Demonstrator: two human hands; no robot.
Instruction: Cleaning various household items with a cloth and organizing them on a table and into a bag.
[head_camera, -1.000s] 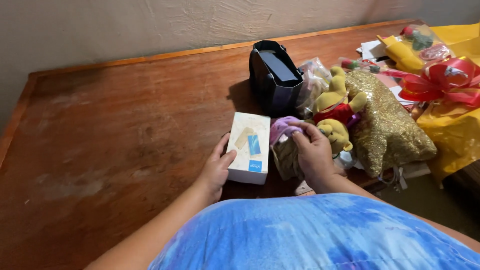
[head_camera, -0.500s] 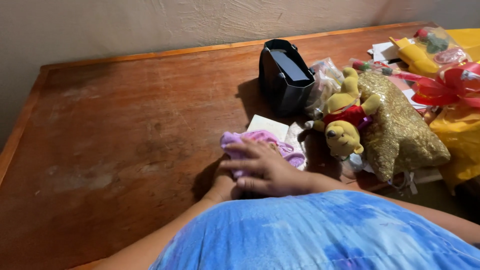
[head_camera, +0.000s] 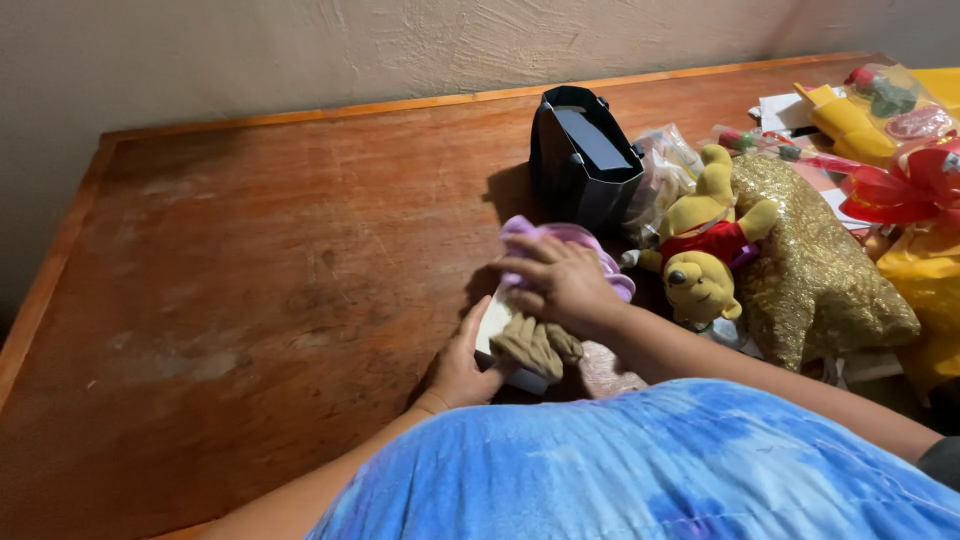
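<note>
The person wears a blue tie-dye top, and both forearms are bare of sleeves.

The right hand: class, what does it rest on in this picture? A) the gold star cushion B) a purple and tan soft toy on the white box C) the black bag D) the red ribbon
B: the right hand presses the soft toy onto the box.

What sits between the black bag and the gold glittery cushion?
Head view: a crinkly clear plastic packet and the yellow stuffed bear lie between black bag and cushion.
</note>
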